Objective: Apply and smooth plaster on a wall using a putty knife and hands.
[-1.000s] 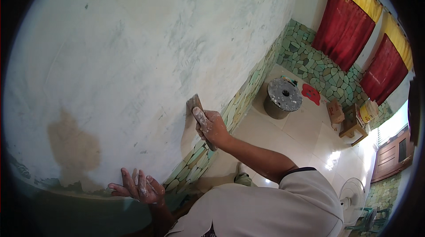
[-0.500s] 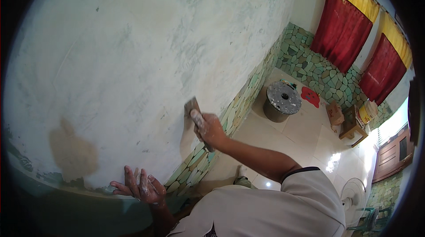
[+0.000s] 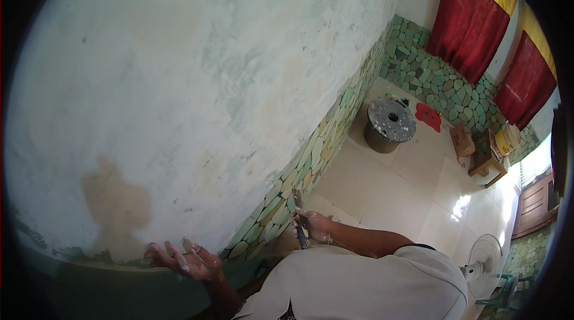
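Observation:
My right hand (image 3: 315, 227) is closed around a putty knife (image 3: 304, 237) with a dark, worn blade. It is in front of my body, beside the stone-clad strip (image 3: 287, 194) at the wall's base and apart from the white wall (image 3: 209, 98). White smears mark its fingers. My left hand (image 3: 190, 261) is open, fingers spread and slightly curled, near the lower part of the wall; whether it touches cannot be told. White paste coats its fingers too. The wall has patchy white filler, green-grey spots and a brownish patch (image 3: 119, 203) above my left hand.
On the tiled floor (image 3: 382, 185) stands a dark round bucket (image 3: 388, 134) with a speckled top. Beyond it lie a red mat (image 3: 428, 117), a cardboard box (image 3: 462, 140) and a small wooden table (image 3: 485, 161). A white fan (image 3: 483, 266) stands at right, below red-and-yellow curtains (image 3: 469, 21).
My right hand has drawn the putty knife away from the wall, down toward my body. My left hand stays low by the wall, still open. The whole view has turned slightly.

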{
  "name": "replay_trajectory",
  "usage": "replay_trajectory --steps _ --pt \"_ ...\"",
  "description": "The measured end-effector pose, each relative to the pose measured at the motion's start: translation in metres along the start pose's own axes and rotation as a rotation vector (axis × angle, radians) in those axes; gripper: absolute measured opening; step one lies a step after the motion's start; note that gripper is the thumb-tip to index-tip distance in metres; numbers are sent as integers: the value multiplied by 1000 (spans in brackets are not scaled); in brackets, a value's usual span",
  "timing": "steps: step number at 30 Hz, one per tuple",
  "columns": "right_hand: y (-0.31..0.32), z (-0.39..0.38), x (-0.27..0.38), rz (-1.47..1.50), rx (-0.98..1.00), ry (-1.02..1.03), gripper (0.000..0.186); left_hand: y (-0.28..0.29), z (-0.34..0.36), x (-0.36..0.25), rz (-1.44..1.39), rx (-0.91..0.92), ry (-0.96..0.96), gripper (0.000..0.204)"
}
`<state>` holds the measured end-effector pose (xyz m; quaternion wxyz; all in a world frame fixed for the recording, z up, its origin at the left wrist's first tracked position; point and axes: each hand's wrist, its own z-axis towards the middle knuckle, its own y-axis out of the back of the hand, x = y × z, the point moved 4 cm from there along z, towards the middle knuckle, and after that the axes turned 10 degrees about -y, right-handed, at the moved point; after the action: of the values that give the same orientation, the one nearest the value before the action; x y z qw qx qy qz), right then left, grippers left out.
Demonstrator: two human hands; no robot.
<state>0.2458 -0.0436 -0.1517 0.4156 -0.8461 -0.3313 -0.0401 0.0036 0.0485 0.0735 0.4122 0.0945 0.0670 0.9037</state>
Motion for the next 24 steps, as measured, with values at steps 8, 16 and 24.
replay_trajectory --steps 8,16,24 --pt "15 -9 3 137 258 -74 39 -10 15 -9 -59 -75 126 58" --pt "77 -1 69 41 -36 129 66 -38 22 -19 56 -31 136 60" --pt "104 -14 175 -241 -321 415 61 -92 44 -52 387 89 318 66"
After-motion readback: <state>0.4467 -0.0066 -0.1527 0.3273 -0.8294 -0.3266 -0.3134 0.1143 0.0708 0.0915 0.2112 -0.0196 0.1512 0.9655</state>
